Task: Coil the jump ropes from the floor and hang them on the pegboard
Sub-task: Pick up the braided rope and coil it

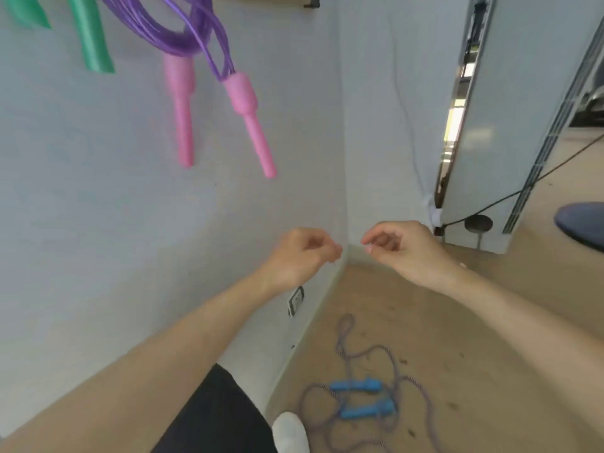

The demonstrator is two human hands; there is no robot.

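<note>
A coiled purple jump rope [183, 34] with two pink handles [248, 122] hangs on the wall at the upper left, its handles dangling. A second rope [389, 358], striped, with two blue handles [356, 385], lies loose and tangled on the wooden floor at the bottom centre. My left hand [300, 256] and my right hand [405, 246] are held out side by side in mid-air near the wall corner, well below the hung rope and above the floor rope. Both have their fingers curled in, and neither holds anything.
Green bands [93, 37] hang on the wall left of the purple rope. A wall socket [295, 300] sits low on the wall. A black cable [523, 188] runs across the floor at right, near a dark round seat [585, 223]. My white shoe [291, 431] is beside the floor rope.
</note>
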